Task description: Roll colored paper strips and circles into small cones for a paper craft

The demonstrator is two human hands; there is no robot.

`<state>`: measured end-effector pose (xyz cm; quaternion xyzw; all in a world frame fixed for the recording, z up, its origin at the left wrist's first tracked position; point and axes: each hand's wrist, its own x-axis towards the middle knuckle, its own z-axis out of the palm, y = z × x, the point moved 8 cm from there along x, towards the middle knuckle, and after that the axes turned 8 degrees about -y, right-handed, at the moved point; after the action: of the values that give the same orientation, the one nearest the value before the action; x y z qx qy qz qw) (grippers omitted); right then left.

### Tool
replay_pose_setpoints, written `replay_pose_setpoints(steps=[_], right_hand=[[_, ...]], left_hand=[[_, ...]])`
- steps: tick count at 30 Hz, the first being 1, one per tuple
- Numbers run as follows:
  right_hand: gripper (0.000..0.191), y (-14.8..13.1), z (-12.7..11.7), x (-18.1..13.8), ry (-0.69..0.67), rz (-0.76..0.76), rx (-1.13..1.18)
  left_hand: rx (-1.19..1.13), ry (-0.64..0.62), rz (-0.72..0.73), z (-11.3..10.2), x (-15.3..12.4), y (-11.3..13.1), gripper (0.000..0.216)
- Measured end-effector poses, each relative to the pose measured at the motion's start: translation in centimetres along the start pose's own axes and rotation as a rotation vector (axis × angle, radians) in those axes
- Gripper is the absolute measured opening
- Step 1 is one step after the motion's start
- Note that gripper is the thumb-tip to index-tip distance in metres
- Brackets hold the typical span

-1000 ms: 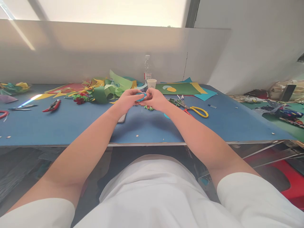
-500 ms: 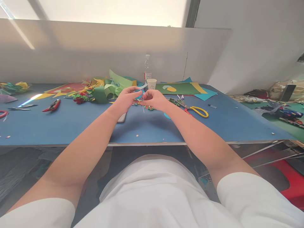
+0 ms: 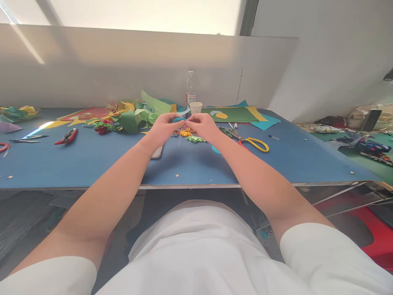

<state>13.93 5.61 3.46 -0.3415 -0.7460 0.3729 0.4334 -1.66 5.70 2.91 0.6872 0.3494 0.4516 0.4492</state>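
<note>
My left hand (image 3: 162, 129) is closed in a pinch on a small blue paper piece (image 3: 177, 119), held above the table. Against it, the fingertips of my right hand (image 3: 202, 126) meet those of the left, pinching at the piece's right edge. A thin pale wire (image 3: 179, 141) hangs down from the fingertips; which hand grips it is unclear. Below and behind the hands lie orange paper curls (image 3: 186, 132) and light green paper curls (image 3: 195, 139). Under my left wrist, a phone-like flat object (image 3: 158, 153) is partly hidden.
Yellow-handled scissors (image 3: 258, 144) lie right on the blue table (image 3: 104, 164); red-handled pliers (image 3: 66, 137) lie left. A paper cup (image 3: 195, 107) and plastic bottle (image 3: 190, 88) stand behind the hands. Green paper sheets (image 3: 233, 114) and curled green strips (image 3: 129, 122) line the back.
The hands have drawn together and the blue piece between them has turned, showing more of its face. The wire's lower end has swung left. Orange curls now show more below the fingers.
</note>
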Motion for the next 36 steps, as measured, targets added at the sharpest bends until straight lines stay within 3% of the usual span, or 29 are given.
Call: replay_pose_setpoints(steps=[15, 28, 36], right_hand=[[0.007, -0.47, 0.02, -0.49, 0.016, 0.064, 0.070], [0.011, -0.73, 0.02, -0.83, 0.024, 0.080, -0.012], [0.014, -0.23, -0.76, -0.37, 0.132, 0.026, 0.029]], left_hand=[[0.020, -0.008, 0.003, 0.09, -0.07, 0.17, 0.033], [0.086, -0.040, -0.031, 0.44, -0.22, 0.10, 0.033], [-0.016, -0.047, -0.026, 0.52, -0.14, 0.08, 0.030]])
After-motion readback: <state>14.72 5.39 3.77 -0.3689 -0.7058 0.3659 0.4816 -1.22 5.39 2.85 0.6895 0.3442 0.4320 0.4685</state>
